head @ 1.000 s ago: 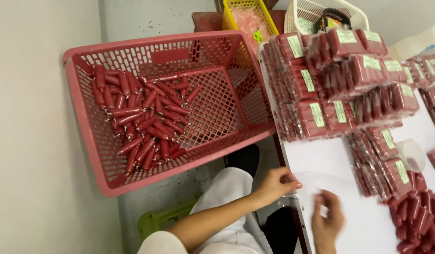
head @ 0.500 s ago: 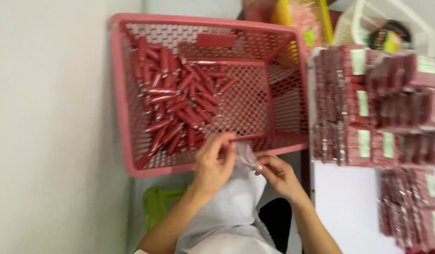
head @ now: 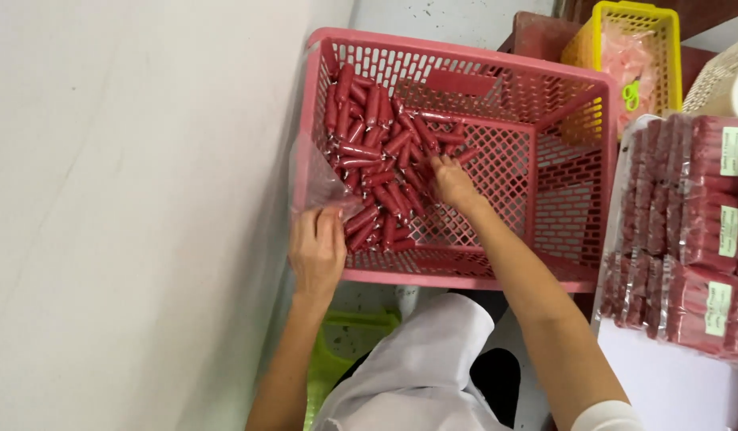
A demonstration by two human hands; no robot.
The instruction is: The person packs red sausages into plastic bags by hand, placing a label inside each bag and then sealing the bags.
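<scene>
Holding red tubes [head: 385, 172] in a loose heap against its left wall: pink crate [head: 544, 104], lattice floor bare toward the right. Behind it, yellow basket [head: 588, 48] with pale pink bags and something small and green. At far right, on a white table [head: 664, 383], rows of clear packs [head: 688, 223] filled with the same red tubes, each with a pale label.

Left hand [head: 317, 251] closed on the edge of a clear bag [head: 317, 179], pinching the film at the crate's near-left corner, bag standing up over the rim. Right hand [head: 451, 182] down among the tubes at the heap's right edge, fingers curled; whether closed on a tube, hard to tell, since fingertips sit buried in the pile.

Half a second ago both hands together at the near rim, working the bag between them; now split, left alone keeping the bag, right gone forward into the crate.
</scene>
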